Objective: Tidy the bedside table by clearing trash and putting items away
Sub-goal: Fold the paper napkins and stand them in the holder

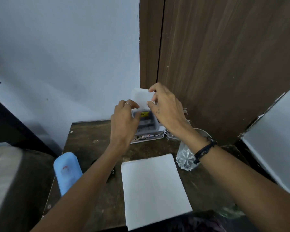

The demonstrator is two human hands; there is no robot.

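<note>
Both hands are raised over the back of the bench, working one small white paper between them. The right hand pinches its upper right edge with curled fingers; the left hand pinches the lower left edge, thumb against fingertips. The paper hangs just above a clear plastic box that stands against the wall, so it is off the bench and in the hands.

What could go wrong, as I judge it: the right forearm passes directly over a cut glass tumbler, and a careless pull back could knock it over onto the large white sheet lying just beside it. The small paper is thin and held by its edges only, so a tug from both sides could tear it.

Much is hard to read. The paper is motion-blurred, and I cannot tell whether it is folded or being slid into the box. The left arm hides a dark object behind the blue case. The box label is mostly covered, and the sheet's near edge hangs over the front of the bench.
</note>
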